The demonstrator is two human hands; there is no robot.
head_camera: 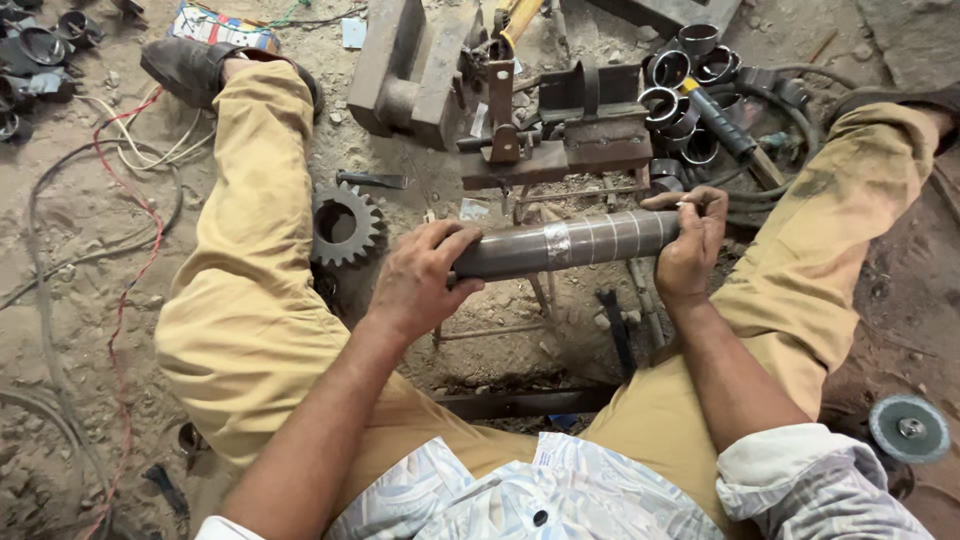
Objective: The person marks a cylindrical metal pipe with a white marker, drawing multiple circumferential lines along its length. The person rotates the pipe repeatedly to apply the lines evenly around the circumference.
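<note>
- Marking in hand, by the look of it — dark steel pipe (pixel 565 244) held level between the knees, above the dirt floor (pixel 80 210), already ringed with pale lines along its right half
- Left hand (pixel 420 280) wrapped over the pipe's near end, fingers (pixel 445 240) clamped round it to steady
- Right hand (pixel 692 245) at the far end, fingers pinched together on a small pale marker, seemingly chalk (pixel 683 205), tip at the pipe's end
- Next move likely calls for a firm left grip, a slow turn of the pipe, and the marker kept square so any new ring closes on itself
- No true containers in view — only a heap of short cut pipe rings (pixel 685 95) beyond the right hand, hollow, nothing visible inside
- Toothed gear (pixel 343 222) flat on the floor left of the pipe; rusty steel jig (pixel 560 135) just behind it
</note>
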